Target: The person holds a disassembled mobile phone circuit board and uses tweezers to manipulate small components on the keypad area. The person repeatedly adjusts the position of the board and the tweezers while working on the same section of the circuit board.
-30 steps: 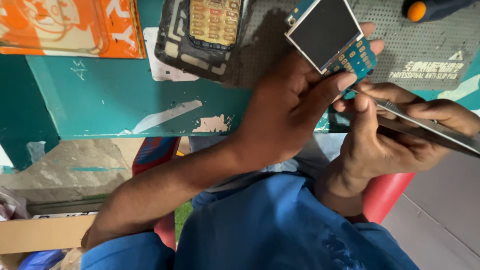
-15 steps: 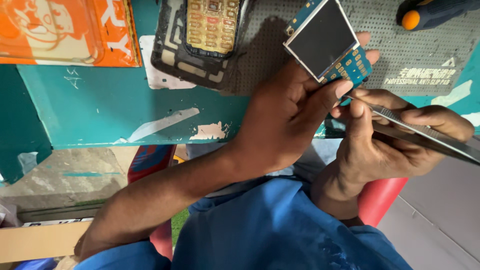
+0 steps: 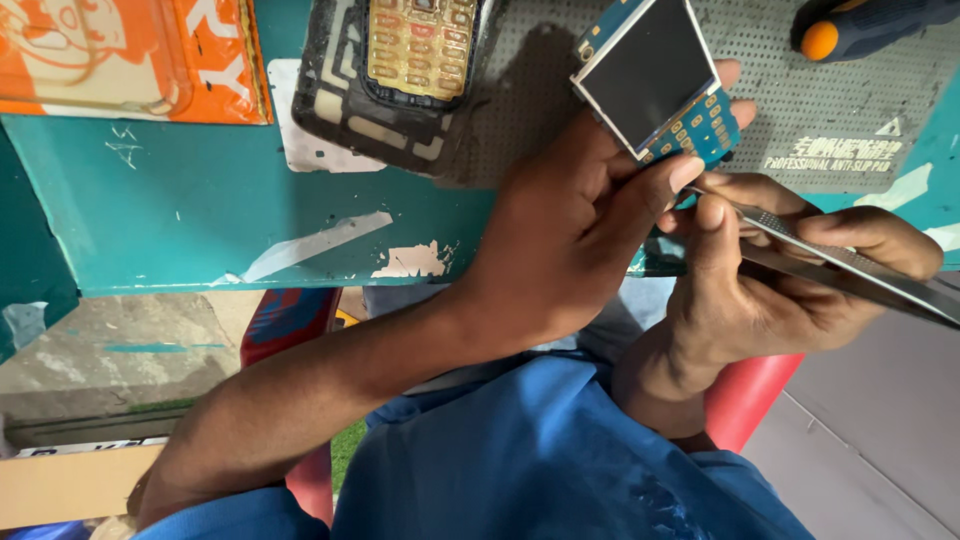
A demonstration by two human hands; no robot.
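I see the left hand (image 3: 570, 250) reaching up over the near edge of the teal table (image 3: 200, 220), its thumb and fingers clamped on the sides of a small blue circuit board (image 3: 655, 85) that carries a dark screen. The board is held tilted, just above the grey perforated mat (image 3: 800, 110) at the table's far right part. The right hand (image 3: 770, 280) sits just beside the left, below the board, fingers pinched together on a pair of metal tweezers (image 3: 850, 262); the tips point at the board's lower edge, close to the left thumb, though I cannot tell whether they touch it. On the mat to the left lies an opened phone housing with a yellowish keypad (image 3: 400, 70). An orange packet (image 3: 120, 55) lies at the far left corner, and a screwdriver with an orange-tipped handle (image 3: 860, 25) at the far right.
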